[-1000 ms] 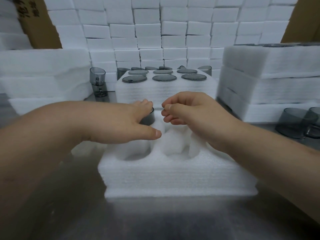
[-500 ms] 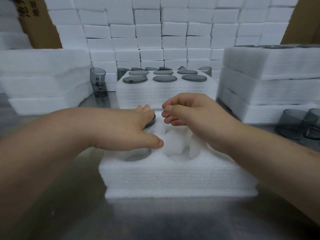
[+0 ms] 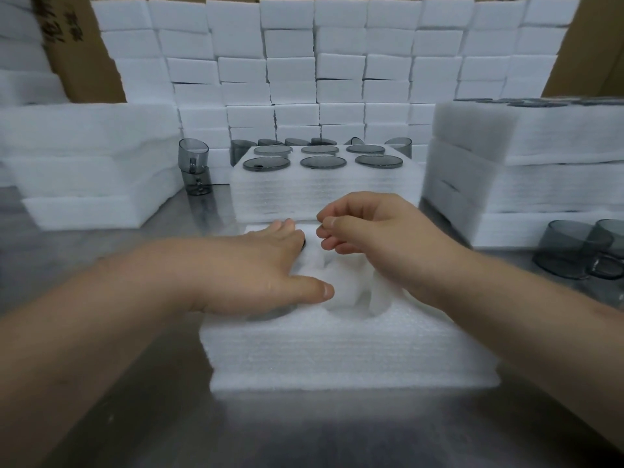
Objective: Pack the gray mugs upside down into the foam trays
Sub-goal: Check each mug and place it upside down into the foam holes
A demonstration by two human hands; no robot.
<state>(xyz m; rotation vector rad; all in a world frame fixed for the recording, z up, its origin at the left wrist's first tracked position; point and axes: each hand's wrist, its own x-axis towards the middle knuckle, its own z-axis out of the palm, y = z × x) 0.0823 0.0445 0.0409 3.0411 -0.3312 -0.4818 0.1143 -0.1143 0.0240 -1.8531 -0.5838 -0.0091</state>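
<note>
On the steel table (image 3: 135,417), at the ten-o'clock pocket of the near foam tray (image 3: 337,349), the left hand (image 3: 256,265) lies flat with straight fingers, pressing on a gray mug (image 3: 303,242). The mug is sunk so deep that only a dark sliver shows, probably its base. Toward two o'clock from it, the right hand (image 3: 381,238) hovers over the tray, fingers curled in, holding nothing. At twelve o'clock stands a filled tray (image 3: 324,190).

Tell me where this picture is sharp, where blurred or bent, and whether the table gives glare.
Head view: sharpest in the middle, at the filled tray and the near foam tray; the loose mugs at the right edge are smeared; the wide lens bows the foam-block wall; the steel table shows soft reflection, no hard glare.
</note>
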